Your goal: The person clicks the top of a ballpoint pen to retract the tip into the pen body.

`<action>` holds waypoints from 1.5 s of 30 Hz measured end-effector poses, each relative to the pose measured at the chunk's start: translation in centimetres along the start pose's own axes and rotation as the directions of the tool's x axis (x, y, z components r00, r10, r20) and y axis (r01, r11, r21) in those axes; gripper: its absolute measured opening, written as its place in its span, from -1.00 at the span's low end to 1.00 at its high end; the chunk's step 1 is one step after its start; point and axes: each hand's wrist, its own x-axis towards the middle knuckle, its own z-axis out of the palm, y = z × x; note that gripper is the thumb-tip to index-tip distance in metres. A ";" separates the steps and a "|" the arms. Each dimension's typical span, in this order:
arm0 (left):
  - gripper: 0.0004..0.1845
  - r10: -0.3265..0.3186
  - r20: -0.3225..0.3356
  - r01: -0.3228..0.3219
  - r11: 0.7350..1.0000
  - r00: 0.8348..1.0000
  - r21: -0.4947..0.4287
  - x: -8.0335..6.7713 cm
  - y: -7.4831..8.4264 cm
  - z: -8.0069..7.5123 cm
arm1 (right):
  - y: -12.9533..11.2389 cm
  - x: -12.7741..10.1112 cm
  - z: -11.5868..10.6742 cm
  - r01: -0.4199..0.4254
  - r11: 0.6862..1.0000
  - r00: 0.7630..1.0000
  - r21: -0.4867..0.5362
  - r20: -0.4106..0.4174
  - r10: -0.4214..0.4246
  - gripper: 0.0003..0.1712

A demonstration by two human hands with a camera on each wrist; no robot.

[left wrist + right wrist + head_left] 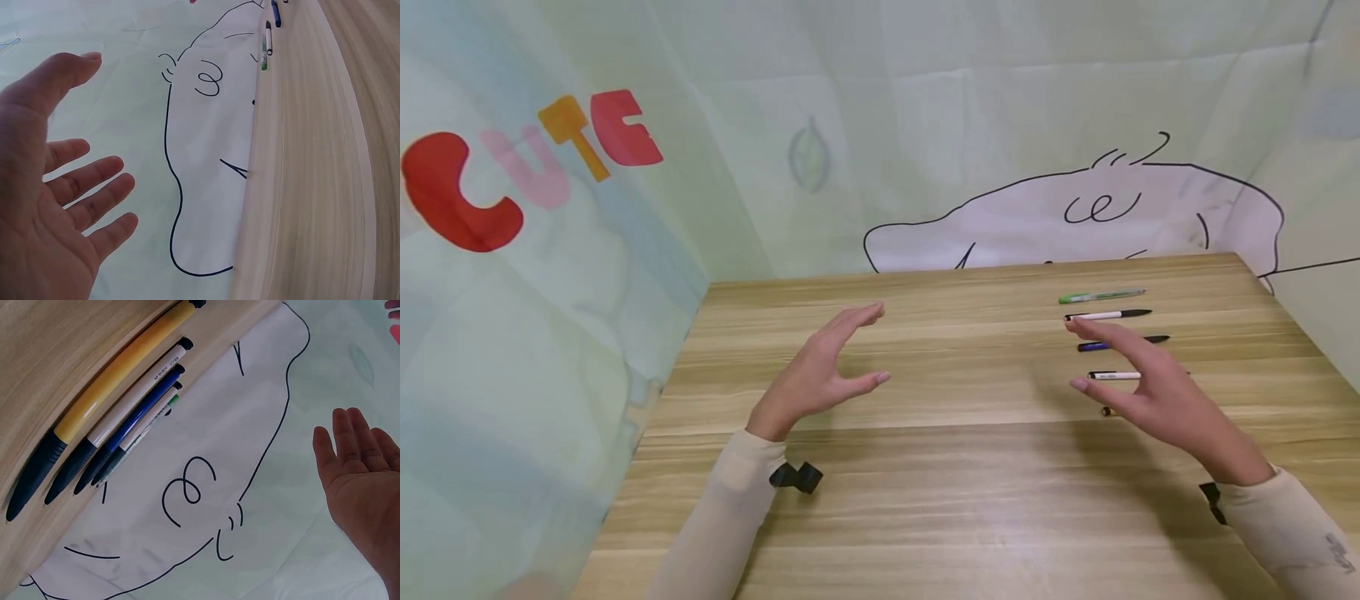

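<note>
**Five pens in a row, two open hands above the table**

Five slim pens lie side by side on the right half of the wooden table (925, 467), parallel to its far edge. Counting from the back: a green pen (1101, 296), a white pen with a black end (1108, 315), a blue pen (1105, 345) partly behind fingers, a second white pen (1116, 376), and a yellow pen (119, 369) almost wholly hidden in the head view but plain in the right wrist view, thicker than the rest, with a dark rubbery grip. All are smooth plastic cylinders. The tabletop is pale wood-grain laminate with long straight streaks.

The right hand (1157, 387) hovers just above the pens, fingers straight and spread a little, palm turned inward, holding nothing; I cannot tell whether it brushes a pen. The left hand (827, 367) is raised over the bare middle of the table, well apart from the pens, fingers extended, thumb out, holding nothing.

Behind the table hangs a pale green cloth backdrop (925, 100) with a line-drawn cartoon figure (1097, 208); to the left are coloured letters (527, 167).
</note>
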 end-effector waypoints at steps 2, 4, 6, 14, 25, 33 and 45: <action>-0.10 0.001 -0.002 -0.002 1.000 1.000 -0.021 0.0 0.0 0.0 | 0.1 0.0 -0.1 -0.002 1.000 1.000 0.030 -0.003 0.003 -0.05; -0.10 -0.008 -0.003 0.008 0.999 1.000 -0.054 -0.1 -0.1 0.0 | 0.1 0.0 -0.2 -0.019 0.998 1.000 0.064 -0.001 0.019 -0.08; -0.11 -0.025 0.000 0.025 0.995 1.000 -0.097 -0.2 -0.1 0.1 | 0.2 0.0 -0.3 -0.046 0.993 0.999 0.108 0.004 0.045 -0.11; -0.13 -0.053 -0.001 0.051 0.978 0.999 -0.203 -0.4 -0.3 0.2 | 1.2 0.1 -1.2 -0.130 0.960 0.991 0.250 0.056 0.120 -0.14; -0.12 -0.030 -0.001 0.029 0.982 1.000 -0.185 -0.5 -0.2 0.2 | 3.6 0.9 -2.4 -0.142 0.928 0.987 0.345 0.125 0.105 -0.20; -0.11 -0.030 0.008 0.031 0.986 1.000 -0.161 -0.6 -0.2 0.0 | 5.3 1.7 -2.7 -0.167 0.933 0.982 0.319 0.133 0.131 -0.28; -0.10 0.005 0.004 -0.005 0.995 1.000 -0.096 -0.7 -0.2 0.0 | 8.5 3.0 -3.3 -0.230 0.947 0.967 0.226 0.165 0.196 -0.36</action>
